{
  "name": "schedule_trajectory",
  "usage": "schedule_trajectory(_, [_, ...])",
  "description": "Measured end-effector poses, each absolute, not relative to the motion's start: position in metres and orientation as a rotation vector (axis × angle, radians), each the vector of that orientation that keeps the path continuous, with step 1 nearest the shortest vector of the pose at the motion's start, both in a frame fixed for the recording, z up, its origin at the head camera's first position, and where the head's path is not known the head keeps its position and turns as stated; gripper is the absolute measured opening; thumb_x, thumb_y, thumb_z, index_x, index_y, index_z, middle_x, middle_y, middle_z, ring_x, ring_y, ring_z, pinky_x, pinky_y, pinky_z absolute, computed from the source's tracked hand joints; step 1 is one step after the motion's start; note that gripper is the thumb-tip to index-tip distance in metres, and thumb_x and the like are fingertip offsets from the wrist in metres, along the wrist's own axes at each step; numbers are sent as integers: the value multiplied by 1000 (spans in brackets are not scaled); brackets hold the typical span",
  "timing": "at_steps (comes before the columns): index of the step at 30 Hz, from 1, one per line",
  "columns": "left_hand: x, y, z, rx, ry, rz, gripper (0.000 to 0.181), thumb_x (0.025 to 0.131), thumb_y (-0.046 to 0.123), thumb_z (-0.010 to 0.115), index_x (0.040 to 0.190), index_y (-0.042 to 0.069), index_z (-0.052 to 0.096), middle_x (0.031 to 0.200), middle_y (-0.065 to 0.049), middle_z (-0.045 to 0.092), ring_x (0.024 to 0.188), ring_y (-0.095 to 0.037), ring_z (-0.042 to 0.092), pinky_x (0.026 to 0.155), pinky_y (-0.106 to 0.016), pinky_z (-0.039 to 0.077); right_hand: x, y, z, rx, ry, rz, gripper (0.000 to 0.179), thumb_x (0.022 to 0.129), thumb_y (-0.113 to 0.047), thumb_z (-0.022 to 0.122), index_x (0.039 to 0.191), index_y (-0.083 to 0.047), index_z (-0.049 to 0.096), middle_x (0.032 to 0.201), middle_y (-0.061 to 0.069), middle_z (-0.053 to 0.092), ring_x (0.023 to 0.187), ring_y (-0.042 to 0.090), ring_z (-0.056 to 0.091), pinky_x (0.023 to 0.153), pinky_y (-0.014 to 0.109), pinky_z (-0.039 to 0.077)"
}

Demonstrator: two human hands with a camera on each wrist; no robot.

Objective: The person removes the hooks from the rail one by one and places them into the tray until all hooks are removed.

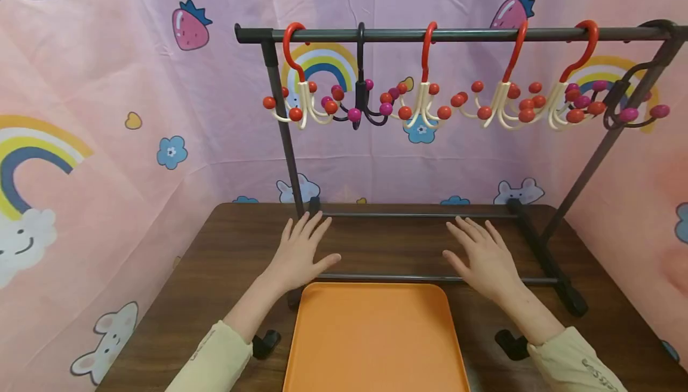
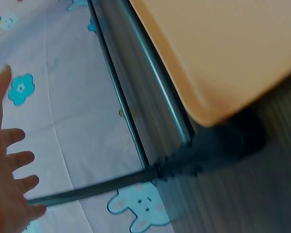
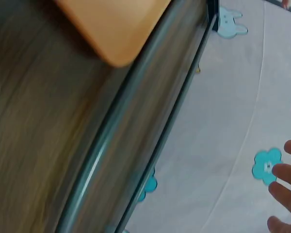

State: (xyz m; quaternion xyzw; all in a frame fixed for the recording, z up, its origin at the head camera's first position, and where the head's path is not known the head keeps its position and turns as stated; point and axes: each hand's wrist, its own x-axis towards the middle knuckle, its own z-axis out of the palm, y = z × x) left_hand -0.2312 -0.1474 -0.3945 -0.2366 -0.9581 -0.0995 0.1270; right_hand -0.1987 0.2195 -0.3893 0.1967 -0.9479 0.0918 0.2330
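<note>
Both hands are held out over the table with fingers spread and nothing in them. My left hand hovers near the rack's left leg, just beyond the far left corner of an orange tray. On the other side, my right hand is above the rack's lower bars, past the tray's far right corner. Ahead and above, a dark metal rack carries several hook hangers, such as a red-and-cream hanger and a black hanger, with red or magenta ball tips. In the left wrist view the left fingers are straight.
A brown wooden table bears the rack and tray. Lower crossbars run behind the tray, and a black foot stands at right. Black brackets flank the tray. A patterned cloth encloses the back and sides.
</note>
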Motion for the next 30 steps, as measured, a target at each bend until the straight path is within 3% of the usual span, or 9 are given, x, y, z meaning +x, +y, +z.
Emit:
schedule_trajectory(5, [-241, -160, -384, -621, -2685, -286, 58, 88, 41, 55, 134, 7, 43, 135, -14, 44, 125, -33, 39, 104, -51, 26, -200, 239, -378, 507, -2480, 238, 39, 80, -24, 66, 115, -6, 59, 108, 15, 62, 101, 35, 55, 94, 50, 33])
schedule_trajectory(10, [-252, -168, -372, -508, -2569, -428, 39, 88, 27, 59, 119, 3, 54, 114, -14, 57, 105, -31, 54, 89, -46, 42, -200, 258, -362, 479, -2386, 222, 29, 78, -17, 66, 104, -6, 63, 92, 13, 65, 87, 35, 59, 83, 49, 39])
schedule_trajectory(19, [-268, -170, -355, -321, -2406, -812, 34, 88, 13, 59, 117, -2, 50, 106, -17, 56, 95, -30, 57, 75, -40, 50, -199, 285, -331, 410, -2279, 228, 22, 76, -12, 65, 97, -4, 64, 80, 14, 63, 75, 34, 58, 72, 48, 40])
schedule_trajectory(30, [-292, -167, -341, -126, -2255, -1126, 47, 86, 11, 61, 128, 1, 42, 110, -19, 50, 97, -28, 56, 79, -37, 51, -201, 309, -298, 342, -2149, 268, 23, 79, -11, 61, 99, 0, 65, 79, 20, 64, 62, 37, 55, 57, 48, 37])
